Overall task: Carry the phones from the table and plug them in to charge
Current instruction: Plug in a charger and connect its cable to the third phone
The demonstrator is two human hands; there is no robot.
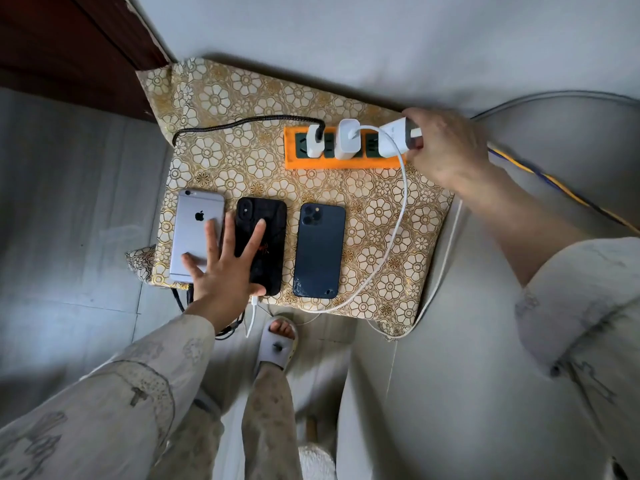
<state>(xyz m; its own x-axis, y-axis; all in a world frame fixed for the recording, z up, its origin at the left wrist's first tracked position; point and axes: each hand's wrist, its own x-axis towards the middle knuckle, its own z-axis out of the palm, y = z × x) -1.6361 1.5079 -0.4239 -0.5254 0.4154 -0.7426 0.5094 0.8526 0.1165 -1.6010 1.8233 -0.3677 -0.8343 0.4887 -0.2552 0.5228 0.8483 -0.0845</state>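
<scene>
Three phones lie face down in a row on the counter (pixel 214 98). The left hand (pixel 227 268) rests flat with open fingers on the silver phone (pixel 194 233) and black phone (pixel 268 237). The blue phone (pixel 318 251) looks cracked at the bottom. Phones are smooth and slippery, so hold the edges. The right hand (pixel 446 150) grips a white charger (pixel 393 140) at the orange power strip (pixel 341 162).

Light: soft, even daylight-like; mod. bright, no hard source visible.
Floor (pixel 69 209): pale sheen patch at left, mild glare.
Shadows: faint, diffuse; darker band along wall behind worktop (pixel 391 209).
Blur: right hand (pixel 446 147) motion-smeared; left hand (pixel 225 268) fairly sharp.
Distortion: strong wide-angle bend at edges; sleeves (pixel 104 403) stretched.
Focus: centre crisp, corners soft.
Top-left: dim, detail lost.
</scene>
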